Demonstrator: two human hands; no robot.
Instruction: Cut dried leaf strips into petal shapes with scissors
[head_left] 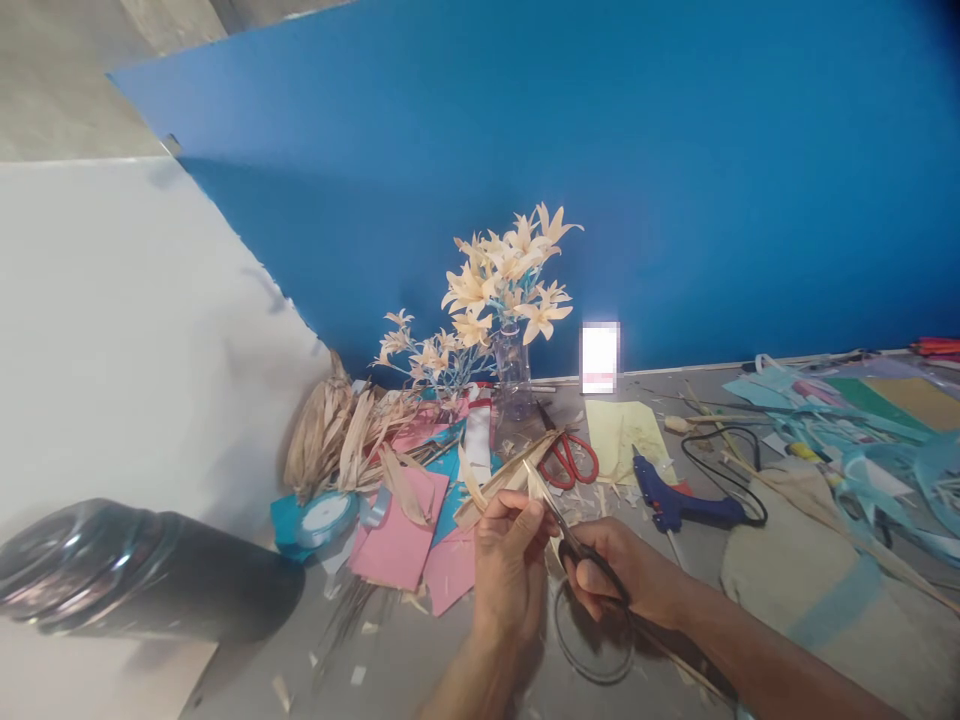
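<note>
My left hand [511, 540] pinches a small piece of dry pale husk [534, 482] between thumb and fingers. Black-handled scissors [592, 570] are in my right hand [611, 565], their blades pointing up and left against the husk piece. Just beyond my hands lie longer strips of dry husk [510, 470] and red-handled scissors [574, 462]. Behind them, cream artificial flowers [510, 262] stand in a clear vase [513, 365], with a smaller flower bunch [435, 357] to its left.
Pink paper [401, 530], a ribbon roll [328, 518] and a husk bundle [322, 435] lie left. A dark cylinder [172, 575] is at far left. Yellow paper [628, 440], a blue glue gun [679, 500] with its cord and blue ribbons [892, 480] lie right.
</note>
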